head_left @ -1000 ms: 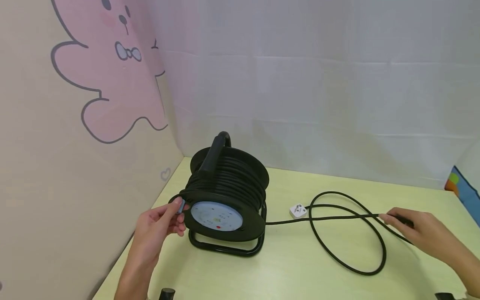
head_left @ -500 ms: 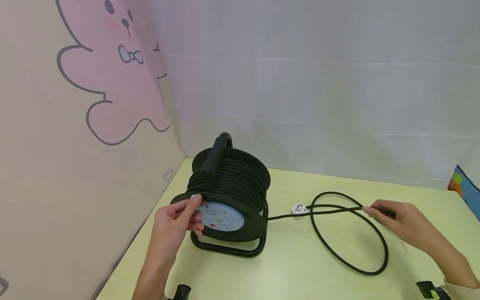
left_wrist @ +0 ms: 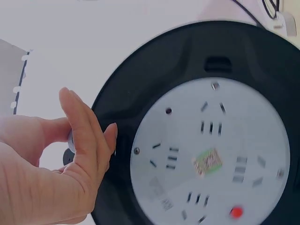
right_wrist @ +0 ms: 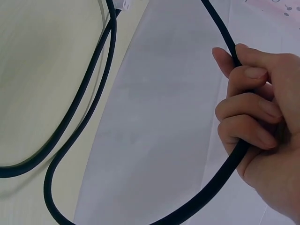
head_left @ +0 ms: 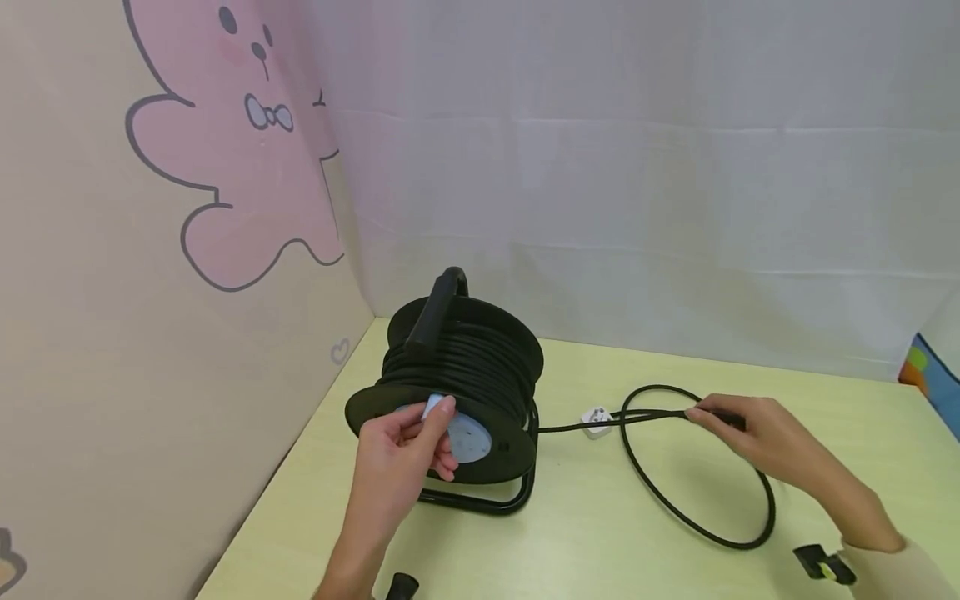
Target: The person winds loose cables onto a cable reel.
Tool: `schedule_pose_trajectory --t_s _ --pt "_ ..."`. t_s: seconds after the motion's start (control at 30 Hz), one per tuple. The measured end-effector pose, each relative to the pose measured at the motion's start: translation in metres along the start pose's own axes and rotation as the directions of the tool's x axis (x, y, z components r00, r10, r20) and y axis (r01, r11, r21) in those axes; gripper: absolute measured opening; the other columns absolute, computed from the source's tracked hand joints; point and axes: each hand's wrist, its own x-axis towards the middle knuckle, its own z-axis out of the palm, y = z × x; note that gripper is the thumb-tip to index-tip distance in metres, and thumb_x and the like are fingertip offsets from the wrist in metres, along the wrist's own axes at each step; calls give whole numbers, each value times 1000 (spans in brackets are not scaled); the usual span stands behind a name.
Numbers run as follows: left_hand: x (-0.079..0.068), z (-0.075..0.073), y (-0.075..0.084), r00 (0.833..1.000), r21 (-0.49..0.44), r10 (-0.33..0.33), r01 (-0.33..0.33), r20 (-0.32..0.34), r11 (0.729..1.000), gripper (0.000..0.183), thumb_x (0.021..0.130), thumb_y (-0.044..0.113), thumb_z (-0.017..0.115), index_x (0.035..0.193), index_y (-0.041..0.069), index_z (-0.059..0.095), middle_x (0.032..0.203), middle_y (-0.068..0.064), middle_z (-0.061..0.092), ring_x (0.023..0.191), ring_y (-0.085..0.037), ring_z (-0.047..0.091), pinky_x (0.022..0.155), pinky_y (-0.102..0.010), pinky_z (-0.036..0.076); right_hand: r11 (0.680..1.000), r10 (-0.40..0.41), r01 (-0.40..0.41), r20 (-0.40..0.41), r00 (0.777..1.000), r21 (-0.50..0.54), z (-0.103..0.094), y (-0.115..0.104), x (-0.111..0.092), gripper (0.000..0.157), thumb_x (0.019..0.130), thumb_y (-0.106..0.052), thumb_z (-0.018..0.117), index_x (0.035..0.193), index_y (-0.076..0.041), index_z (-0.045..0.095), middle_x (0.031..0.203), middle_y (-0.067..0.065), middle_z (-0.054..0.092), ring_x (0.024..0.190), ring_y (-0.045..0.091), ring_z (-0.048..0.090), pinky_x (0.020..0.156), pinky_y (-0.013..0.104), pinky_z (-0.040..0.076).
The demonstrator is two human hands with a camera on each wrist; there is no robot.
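A black cable reel, wound with black cable, stands on its tube frame at the left of the table in the head view. With thumb and fingers, my left hand pinches the small light-blue knob on the reel's front. Much of the round pale socket panel is behind that hand; the left wrist view shows more of the panel, with slots and a red button. To the right, the fingers of my right hand curl round the free black cable.
A white plug lies on the pale yellow table, right of the reel. A cable loop lies in front of my right hand. White cloth hangs behind; a wall with a pink bear drawing rises at left.
My left hand has moved right with the knob, from the reel's left edge to across its front. My right hand has shifted left towards the reel, holding the cable. The socket panel has turned.
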Motion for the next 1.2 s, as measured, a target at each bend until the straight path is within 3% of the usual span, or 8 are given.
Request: schedule_pose_trajectory --t_s 0.2,0.33,0.43,0.6,0.93,1.2 --pt "-2 19 -5 997 -31 -10 13 81 999 40 101 21 70 81 -13 64 64 -11 61 51 -18 64 54 -34 62 999 -45 45 -3 999 26 4 -6 7 8 99 -11 69 98 -17 74 63 -17 39 54 -2 34 49 22 32" --pt "-3 33 -12 989 -56 -35 44 145 997 36 100 23 70 90 -12 69 65 -9 61 51 -14 64 54 -31 61 998 -56 57 -9 998 41 4 -9 10 14 98 -11 71 90 -22 71 62 -18 38 55 -2 34 47 22 32" --pt "-5 42 -22 980 -52 -47 59 194 997 35 101 22 70 94 -12 71 65 -7 62 51 -12 64 54 -31 61 998 -56 56 -14 998 34 2 -13 11 18 97 -12 72 86 -26 69 62 -19 37 55 -3 33 47 22 32" --pt "-9 52 -43 964 -26 -85 94 252 995 37 101 24 69 84 -8 68 64 -8 63 49 -10 64 52 -27 60 998 -57 57 -28 998 4 -1 -21 8 25 98 -14 71 80 -30 64 60 -22 31 53 -4 29 48 20 30" --pt "-16 53 -75 951 58 -145 135 271 989 32 100 22 70 80 -3 67 64 -7 65 49 -7 62 51 -26 59 994 -101 100 22 995 39 -6 -34 6 39 95 -17 76 70 -34 52 62 -25 28 54 -6 25 47 16 26" --pt "-16 43 -96 953 144 -157 122 259 982 35 101 19 67 75 -4 66 61 -11 65 47 -7 61 50 -27 59 980 -197 197 -18 980 6 -13 -33 -1 42 87 -10 82 74 -40 56 63 -27 41 55 -6 34 49 13 32"
